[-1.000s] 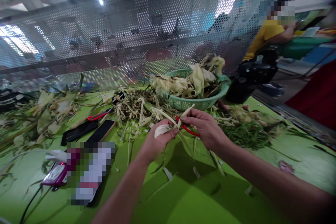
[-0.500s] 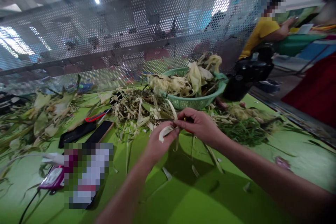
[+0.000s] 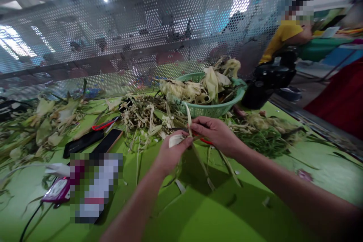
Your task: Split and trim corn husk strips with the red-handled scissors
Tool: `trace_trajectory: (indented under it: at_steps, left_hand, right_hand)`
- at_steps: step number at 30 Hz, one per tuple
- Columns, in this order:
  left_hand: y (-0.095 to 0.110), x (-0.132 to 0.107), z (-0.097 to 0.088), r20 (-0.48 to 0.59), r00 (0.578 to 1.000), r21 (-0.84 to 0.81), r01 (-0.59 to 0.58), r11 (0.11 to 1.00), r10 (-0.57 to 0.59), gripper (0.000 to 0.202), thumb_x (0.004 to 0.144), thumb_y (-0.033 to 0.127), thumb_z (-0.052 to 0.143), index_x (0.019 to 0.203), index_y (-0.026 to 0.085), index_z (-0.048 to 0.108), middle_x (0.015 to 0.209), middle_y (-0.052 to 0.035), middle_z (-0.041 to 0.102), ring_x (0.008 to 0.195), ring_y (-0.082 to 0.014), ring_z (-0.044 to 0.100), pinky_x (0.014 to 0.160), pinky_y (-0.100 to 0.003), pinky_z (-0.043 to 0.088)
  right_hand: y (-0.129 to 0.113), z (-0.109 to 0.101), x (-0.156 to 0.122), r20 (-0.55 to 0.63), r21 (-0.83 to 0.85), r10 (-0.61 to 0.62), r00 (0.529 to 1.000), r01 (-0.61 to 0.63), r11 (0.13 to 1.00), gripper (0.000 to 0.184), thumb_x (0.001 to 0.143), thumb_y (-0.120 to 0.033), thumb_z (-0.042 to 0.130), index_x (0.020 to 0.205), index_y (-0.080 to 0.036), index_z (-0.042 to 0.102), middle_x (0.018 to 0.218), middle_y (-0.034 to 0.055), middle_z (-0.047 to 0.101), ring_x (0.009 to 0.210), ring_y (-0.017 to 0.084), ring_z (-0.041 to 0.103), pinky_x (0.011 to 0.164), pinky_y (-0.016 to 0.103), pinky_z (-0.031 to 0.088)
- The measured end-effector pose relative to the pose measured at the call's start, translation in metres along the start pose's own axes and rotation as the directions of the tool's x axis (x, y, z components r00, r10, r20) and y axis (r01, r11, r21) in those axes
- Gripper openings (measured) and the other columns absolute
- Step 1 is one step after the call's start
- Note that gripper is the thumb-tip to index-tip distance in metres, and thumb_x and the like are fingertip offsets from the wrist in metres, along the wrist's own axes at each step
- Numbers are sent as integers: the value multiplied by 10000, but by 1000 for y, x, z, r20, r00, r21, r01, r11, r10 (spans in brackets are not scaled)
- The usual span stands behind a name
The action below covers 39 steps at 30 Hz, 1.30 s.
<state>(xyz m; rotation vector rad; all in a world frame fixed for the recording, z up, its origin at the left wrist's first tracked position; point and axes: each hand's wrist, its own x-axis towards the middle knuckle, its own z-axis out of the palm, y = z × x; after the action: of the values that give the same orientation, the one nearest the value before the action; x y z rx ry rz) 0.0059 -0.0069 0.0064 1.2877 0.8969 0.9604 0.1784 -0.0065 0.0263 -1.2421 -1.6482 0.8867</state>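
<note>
Over the green table, both of my hands meet at a pale corn husk strip (image 3: 188,115). My left hand (image 3: 168,155) is closed, pinching the strip between thumb and fingers. A wider whitish piece of husk (image 3: 176,140) curls across the back of its fingers. My right hand (image 3: 217,134) pinches the same strip from the right, fingertips almost touching the left thumb. One end of the strip points upward, while a thin length of husk (image 3: 202,164) hangs below the hands. Something with a red edge (image 3: 206,141) shows partly behind my right hand; most of it is hidden.
A green plastic basket (image 3: 210,110) of dried husks stands behind my hands. Husk scraps (image 3: 147,117) and green shreds (image 3: 261,141) lie around it. Red-handled scissors (image 3: 103,124), phones (image 3: 109,141) and a magenta device (image 3: 58,191) lie left. A person in yellow (image 3: 279,41) sits at right.
The strip's upper end now stands straighter, and a length of husk hangs lower to the right. My left hand's whitish piece lies flatter. My right fingers have shifted slightly.
</note>
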Motion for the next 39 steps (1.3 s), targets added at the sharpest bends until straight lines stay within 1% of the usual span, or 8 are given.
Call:
trace_trajectory:
  at_steps: [4,11,23,26,28,31,34,39]
  left_hand:
    - [2,3,-4,-136,988,-106,57,993,-71,326,696,456,686,877,187,648,772,-17,625,716,-143,538,708,-254,407]
    - [-3,6,-7,-81,991,-157,93,983,-106,323,710,492,667,802,191,594,668,21,556,639,-124,490,652,-251,384]
    - [3,4,-6,6,999,-39,-45,998,45,266,771,430,625,750,173,560,621,31,491,609,-106,423,617,-231,321]
    - [1,6,-5,-60,998,-74,-18,997,14,269,757,432,639,765,172,571,622,22,513,612,-111,446,617,-233,342]
    - [0,8,-5,-131,991,-126,15,992,-32,281,720,416,680,828,174,586,663,13,548,636,-113,475,633,-231,362]
    - [-2,8,-4,-154,986,-215,25,976,-60,322,660,355,742,882,183,585,719,13,579,665,-104,497,651,-218,377]
    - [-4,9,-5,-109,994,-227,1,974,-27,301,651,323,752,863,186,588,726,20,592,674,-95,505,656,-206,383]
    - [-8,11,-5,-144,989,-268,-26,963,-14,296,651,318,756,852,179,589,749,12,612,709,-100,535,714,-220,406]
  right_hand:
    - [2,-10,2,109,-125,55,992,-41,991,328,828,-488,541,799,-177,640,629,-21,529,559,113,437,525,229,309]
    - [2,-9,2,105,-10,101,989,-100,995,279,792,-444,584,733,-171,588,601,-43,465,544,101,389,534,235,284]
    - [8,-7,6,-19,30,49,999,-49,998,219,779,-353,597,662,-170,569,593,-26,510,574,130,458,594,271,352]
    - [7,-10,4,-86,-212,-119,989,99,972,183,826,-363,581,816,-184,623,774,26,615,731,183,557,703,313,410]
    - [3,-11,2,-166,-411,-310,936,220,885,190,829,-336,600,967,-207,620,959,63,634,904,225,570,839,369,402]
    - [-6,-10,-3,-196,-574,-452,870,272,772,124,832,-317,608,900,-214,615,963,69,626,961,243,549,875,387,379]
    - [-8,-2,-6,-85,-542,-360,929,260,799,208,856,-356,577,722,-198,592,794,40,613,818,207,544,731,320,393]
    - [7,13,-6,26,-372,-243,970,235,898,246,890,-352,522,715,-186,573,700,5,561,696,158,513,642,269,372]
